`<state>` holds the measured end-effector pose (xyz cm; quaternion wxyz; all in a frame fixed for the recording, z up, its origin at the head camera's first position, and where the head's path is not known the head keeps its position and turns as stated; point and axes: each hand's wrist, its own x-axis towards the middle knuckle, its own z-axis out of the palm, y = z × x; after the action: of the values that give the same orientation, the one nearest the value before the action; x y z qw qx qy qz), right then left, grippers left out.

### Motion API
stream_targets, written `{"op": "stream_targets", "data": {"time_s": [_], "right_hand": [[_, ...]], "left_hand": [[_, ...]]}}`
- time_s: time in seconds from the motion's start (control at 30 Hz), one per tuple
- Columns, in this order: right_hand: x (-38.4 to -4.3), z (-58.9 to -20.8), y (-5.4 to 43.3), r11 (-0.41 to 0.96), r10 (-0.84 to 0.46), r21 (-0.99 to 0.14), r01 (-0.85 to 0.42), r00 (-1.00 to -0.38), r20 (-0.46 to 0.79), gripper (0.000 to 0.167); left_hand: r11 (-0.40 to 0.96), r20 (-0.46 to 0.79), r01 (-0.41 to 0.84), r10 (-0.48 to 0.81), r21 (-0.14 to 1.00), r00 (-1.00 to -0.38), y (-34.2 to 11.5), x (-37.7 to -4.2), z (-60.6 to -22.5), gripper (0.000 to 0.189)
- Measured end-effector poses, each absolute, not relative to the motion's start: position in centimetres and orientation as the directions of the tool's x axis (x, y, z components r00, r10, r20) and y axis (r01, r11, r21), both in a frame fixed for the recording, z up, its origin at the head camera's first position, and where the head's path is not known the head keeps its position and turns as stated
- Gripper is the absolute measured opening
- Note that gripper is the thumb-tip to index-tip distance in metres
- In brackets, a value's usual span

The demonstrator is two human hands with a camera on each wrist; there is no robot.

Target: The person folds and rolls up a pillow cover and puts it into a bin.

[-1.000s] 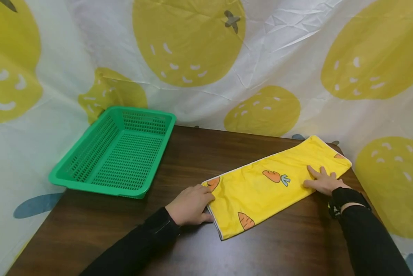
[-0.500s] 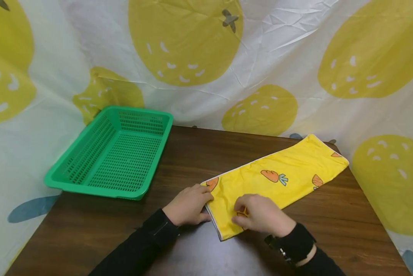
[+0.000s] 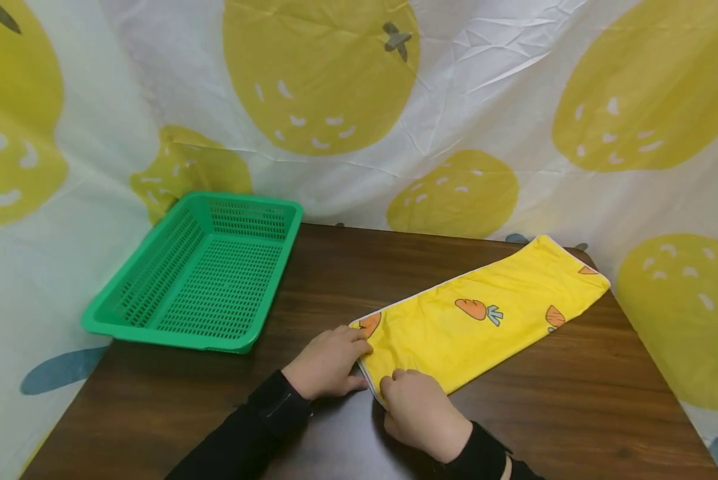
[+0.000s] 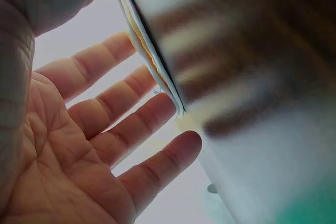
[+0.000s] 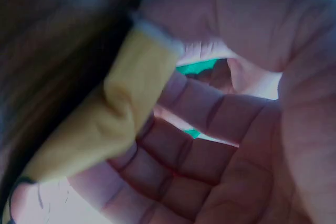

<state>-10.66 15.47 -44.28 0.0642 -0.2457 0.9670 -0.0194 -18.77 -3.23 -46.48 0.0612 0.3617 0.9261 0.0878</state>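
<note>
A folded yellow cloth (image 3: 515,287) with carrot prints and white edging lies slantwise on the table, its far end to the right. My left hand (image 3: 329,363) rests at its near left end, fingers over the edge. In the left wrist view those fingers (image 4: 115,98) are nearly straight against the layered edge, the thumb apart from them. My right hand (image 3: 421,410) pinches the cloth's near corner. In the right wrist view the thumb lies at the white edging and the fingers are curled behind the yellow fold (image 5: 126,87); the corner is mostly hidden in the head view.
To the left, a green plastic basket (image 3: 155,337) with slotted walls stands at the back of the dark wooden table (image 3: 545,407). A white curtain (image 3: 335,180) with yellow fruit prints hangs behind the table and along its sides.
My right hand has come from the cloth's far right part leftward to its near corner and now pinches it. My left hand has stayed at the left end.
</note>
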Motion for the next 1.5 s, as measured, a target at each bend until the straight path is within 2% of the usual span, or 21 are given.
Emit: {"op": "stream_targets", "data": {"time_s": [0.2, 0.37, 0.47, 0.57, 0.73, 0.83, 0.97, 1.07, 1.2, 1.23, 1.4, 1.5], "right_hand": [[-9.7, -44.0, 14.9, 0.871, -0.485, 0.034, -0.490, -0.869, -0.102, 0.017], [-9.1, -44.0, 14.6, 0.848, -0.513, 0.141, -0.511, -0.858, -0.026, 0.014], [-9.2, -44.1, 14.5, 0.859, -0.492, 0.156, -0.488, -0.871, -0.015, 0.009], [-9.4, -44.2, 14.8, 0.881, -0.468, 0.074, -0.468, -0.883, -0.011, 0.011], [-10.3, -43.5, 16.4, 0.892, -0.419, -0.215, -0.398, -0.906, -0.059, 0.009], [-10.8, -43.0, 17.7, 0.868, -0.401, -0.356, -0.346, -0.912, -0.092, 0.008], [-11.2, -42.7, 19.0, 0.817, -0.447, -0.440, -0.372, -0.892, -0.075, 0.007], [-11.4, -42.6, 19.1, 0.807, -0.465, -0.457, -0.373, -0.879, -0.103, 0.018], [-11.1, -43.0, 17.8, 0.854, -0.436, -0.368, -0.367, -0.892, -0.123, 0.048], [-11.0, -43.2, 17.3, 0.865, -0.435, -0.319, -0.386, -0.895, -0.096, 0.050], [-10.0, -44.6, 15.7, 0.881, -0.467, -0.022, -0.472, -0.877, 0.118, 0.022], [-9.6, -44.8, 15.7, 0.874, -0.484, 0.024, -0.485, -0.864, 0.141, 0.025]], "left_hand": [[0.702, -0.019, 0.684, 0.700, 0.200, -0.713, -3.1, -18.6, -46.5, 0.052], [0.691, -0.010, 0.702, 0.714, 0.174, -0.700, -3.0, -18.5, -46.4, 0.046], [0.690, -0.016, 0.706, 0.717, 0.162, -0.697, -2.9, -18.5, -46.3, 0.046], [0.682, -0.011, 0.716, 0.725, 0.149, -0.688, -2.8, -18.5, -46.3, 0.046], [0.677, 0.006, 0.723, 0.730, 0.137, -0.684, -2.8, -18.5, -46.6, 0.047], [0.681, 0.044, 0.720, 0.721, 0.133, -0.691, -2.7, -18.5, -46.7, 0.038], [0.694, 0.105, 0.709, 0.701, 0.130, -0.705, -2.5, -18.5, -46.7, 0.015], [0.711, 0.119, 0.691, 0.681, 0.130, -0.723, -2.1, -18.6, -46.4, 0.008], [0.731, 0.122, 0.674, 0.663, 0.108, -0.739, -1.6, -18.7, -46.1, 0.009], [0.734, 0.121, 0.672, 0.661, 0.097, -0.740, -1.5, -18.7, -46.0, 0.009], [0.736, 0.118, 0.677, 0.671, 0.005, -0.732, -1.6, -19.0, -45.9, 0.008], [0.734, 0.154, 0.677, 0.676, -0.056, -0.721, -1.9, -19.7, -46.0, 0.012]]}}
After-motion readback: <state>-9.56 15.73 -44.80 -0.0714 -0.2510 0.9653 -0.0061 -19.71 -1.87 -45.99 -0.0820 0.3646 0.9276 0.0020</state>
